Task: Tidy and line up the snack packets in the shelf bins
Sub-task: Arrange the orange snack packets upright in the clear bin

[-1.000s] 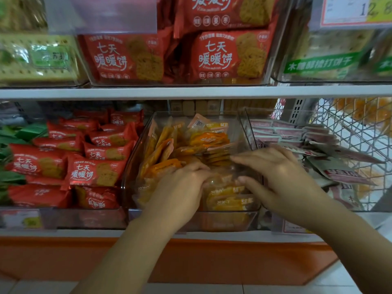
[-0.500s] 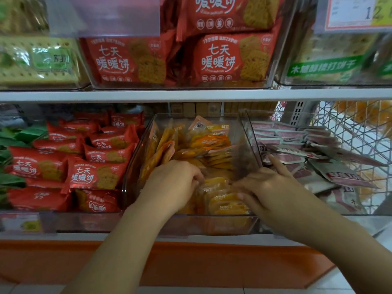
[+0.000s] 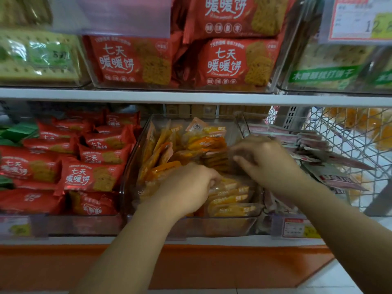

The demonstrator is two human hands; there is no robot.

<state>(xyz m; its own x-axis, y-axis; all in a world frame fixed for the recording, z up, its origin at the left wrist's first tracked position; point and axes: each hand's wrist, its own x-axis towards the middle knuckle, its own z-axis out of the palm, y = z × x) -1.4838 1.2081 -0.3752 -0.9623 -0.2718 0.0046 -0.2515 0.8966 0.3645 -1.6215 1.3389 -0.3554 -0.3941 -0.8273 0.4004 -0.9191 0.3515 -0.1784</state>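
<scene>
- Clear middle bin (image 3: 135,166) on the lower shelf holds the orange snack packets (image 3: 203,145): front rows at 6 o'clock lie roughly stacked; packets at 12 and 10 o'clock lean at mixed angles. Judged part done.
- Left hand (image 3: 186,187): fingers curled among the front packets; whether they grip one, cannot tell.
- Right hand (image 3: 263,160): fingers bent, pinching a clear-wrapped packet (image 3: 216,160) at the bin's 3 o'clock side.
- Against half a second ago, the right hand sits higher and further back; the left hand is nearly unmoved.
- Red packets (image 3: 91,177) in the left-hand bin look reasonably lined up.

right hand (image 3: 267,160): raised from the front yellow packets (image 3: 230,200) to mid-bin, blurred | left hand (image 3: 186,187): shifted slightly toward centre | front packets: uncovered
</scene>
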